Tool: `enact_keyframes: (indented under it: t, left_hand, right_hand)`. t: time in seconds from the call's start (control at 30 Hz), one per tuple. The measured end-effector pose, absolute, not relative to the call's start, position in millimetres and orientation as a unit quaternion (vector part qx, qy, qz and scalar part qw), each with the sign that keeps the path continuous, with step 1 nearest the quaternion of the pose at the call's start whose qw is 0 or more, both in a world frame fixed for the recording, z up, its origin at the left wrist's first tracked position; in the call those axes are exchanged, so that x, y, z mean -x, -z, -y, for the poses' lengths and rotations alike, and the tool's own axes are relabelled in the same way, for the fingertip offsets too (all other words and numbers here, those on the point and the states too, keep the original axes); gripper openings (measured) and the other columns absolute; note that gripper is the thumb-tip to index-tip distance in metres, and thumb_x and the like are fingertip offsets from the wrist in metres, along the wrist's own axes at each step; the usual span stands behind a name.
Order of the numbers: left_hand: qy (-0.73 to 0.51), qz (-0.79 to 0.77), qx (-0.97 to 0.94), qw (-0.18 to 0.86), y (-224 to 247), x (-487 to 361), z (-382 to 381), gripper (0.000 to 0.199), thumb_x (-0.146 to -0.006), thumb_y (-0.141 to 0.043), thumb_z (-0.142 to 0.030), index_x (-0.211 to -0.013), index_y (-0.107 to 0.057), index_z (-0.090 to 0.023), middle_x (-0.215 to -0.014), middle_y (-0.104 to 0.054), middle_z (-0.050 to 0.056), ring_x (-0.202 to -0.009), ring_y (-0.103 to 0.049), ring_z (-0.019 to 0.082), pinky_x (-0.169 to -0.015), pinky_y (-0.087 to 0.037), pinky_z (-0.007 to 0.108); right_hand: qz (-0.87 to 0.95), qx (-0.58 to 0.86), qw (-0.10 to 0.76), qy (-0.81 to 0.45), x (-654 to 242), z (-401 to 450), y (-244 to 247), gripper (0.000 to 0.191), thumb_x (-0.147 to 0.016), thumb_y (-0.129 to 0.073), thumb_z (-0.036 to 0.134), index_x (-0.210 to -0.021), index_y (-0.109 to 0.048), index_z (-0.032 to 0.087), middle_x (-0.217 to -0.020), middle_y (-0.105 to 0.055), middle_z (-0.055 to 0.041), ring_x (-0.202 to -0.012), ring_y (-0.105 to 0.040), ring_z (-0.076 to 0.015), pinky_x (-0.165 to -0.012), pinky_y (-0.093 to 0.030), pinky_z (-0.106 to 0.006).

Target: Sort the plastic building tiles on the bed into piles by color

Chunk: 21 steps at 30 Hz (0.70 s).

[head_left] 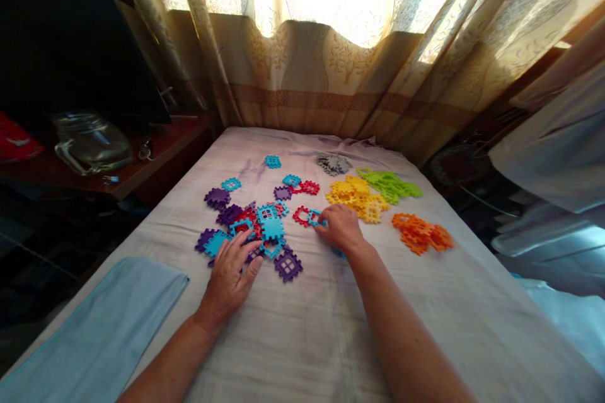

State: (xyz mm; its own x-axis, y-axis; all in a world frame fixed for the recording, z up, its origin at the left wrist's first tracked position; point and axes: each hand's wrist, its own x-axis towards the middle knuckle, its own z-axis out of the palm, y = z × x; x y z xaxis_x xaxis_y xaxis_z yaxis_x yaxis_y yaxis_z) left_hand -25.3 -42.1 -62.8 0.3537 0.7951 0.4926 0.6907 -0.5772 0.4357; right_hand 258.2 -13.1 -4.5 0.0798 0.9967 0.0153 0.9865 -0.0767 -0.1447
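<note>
My left hand (235, 269) lies with fingers spread on the near edge of a mixed heap of blue, purple and red interlocking plastic tiles (271, 228). A purple window-shaped tile (288, 264) rests just right of that hand. My right hand (341, 227) is lowered over the sheet with its fingers curled down at a blue tile (314, 217); whether they grip it is hidden. Touching that tile on the left is a red ring-shaped tile (301, 215). Another bit of blue shows under the right palm.
Sorted piles stand to the right: yellow (354, 192), lime green (391, 185), orange (420, 234) and grey tiles (333, 164). Loose blue tiles (273, 162) lie farther back. A folded light-blue cloth (108, 321) covers the left side. A glass jug (92, 141) stands on a side table.
</note>
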Motion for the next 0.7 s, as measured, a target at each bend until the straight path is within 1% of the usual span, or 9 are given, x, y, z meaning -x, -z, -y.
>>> enact_keyframes:
  t: [0.2,0.33,0.43,0.53,0.6,0.7]
  left_hand:
    - [-0.341,-0.453,-0.82,0.078,61.0,25.3,42.4,0.037,-0.098,-0.042,-0.045,-0.12,-0.066,-0.026,-0.139,-0.059,0.009,-0.132,-0.052,0.028,-0.115,-0.035,0.056]
    - [-0.336,-0.455,-0.82,0.081,60.8,26.0,42.7,0.037,-0.098,-0.042,-0.044,-0.12,-0.065,-0.027,-0.14,-0.058,0.008,-0.132,-0.051,0.027,-0.116,-0.033,0.055]
    - [-0.337,-0.451,-0.823,0.079,61.3,26.5,42.5,0.037,-0.098,-0.042,-0.045,-0.121,-0.065,-0.027,-0.139,-0.059,0.008,-0.132,-0.052,0.028,-0.116,-0.034,0.055]
    - [-0.335,-0.446,-0.826,0.078,61.6,27.0,42.0,0.037,-0.098,-0.042,-0.045,-0.121,-0.065,-0.026,-0.139,-0.059,0.009,-0.132,-0.052,0.028,-0.115,-0.035,0.056]
    - [-0.334,-0.446,-0.827,0.078,61.5,27.1,41.7,0.038,-0.098,-0.042,-0.045,-0.12,-0.066,-0.026,-0.139,-0.059,0.009,-0.132,-0.052,0.028,-0.114,-0.035,0.056]
    - [-0.335,-0.449,-0.825,0.08,61.1,26.9,41.5,0.038,-0.098,-0.042,-0.046,-0.12,-0.066,-0.026,-0.14,-0.058,0.009,-0.132,-0.052,0.028,-0.115,-0.034,0.056]
  right_hand:
    - [0.66,0.743,0.104,-0.037,-269.1,20.4,10.3,0.016,-0.084,-0.063,0.028,-0.092,-0.074,0.02,-0.11,-0.07,-0.0089,-0.11,-0.058,-0.0238,-0.091,-0.04,-0.034]
    - [0.621,0.773,0.118,-0.05,-295.6,30.8,1.5,0.013,-0.08,-0.064,0.027,-0.086,-0.074,0.023,-0.102,-0.072,-0.0072,-0.1,-0.062,-0.0227,-0.085,-0.043,-0.032]
    - [0.597,0.79,0.108,-0.085,-314.3,39.8,-7.7,0.012,-0.077,-0.066,0.029,-0.083,-0.076,0.024,-0.095,-0.073,-0.0051,-0.088,-0.065,-0.0209,-0.077,-0.045,-0.03]
    - [0.574,0.804,0.079,-0.133,-323.4,46.8,-13.9,0.014,-0.075,-0.068,0.03,-0.083,-0.077,0.025,-0.084,-0.073,-0.0036,-0.078,-0.065,-0.0197,-0.068,-0.045,-0.027]
    - [0.569,0.804,0.068,-0.16,-326.1,50.3,-16.2,0.014,-0.075,-0.068,0.029,-0.084,-0.077,0.025,-0.082,-0.073,-0.003,-0.078,-0.066,-0.0195,-0.066,-0.044,-0.026]
    - [0.574,0.793,0.072,-0.189,-329.9,54.2,-19.2,0.014,-0.076,-0.068,0.03,-0.084,-0.078,0.025,-0.085,-0.074,-0.0034,-0.081,-0.067,-0.0201,-0.068,-0.046,-0.027]
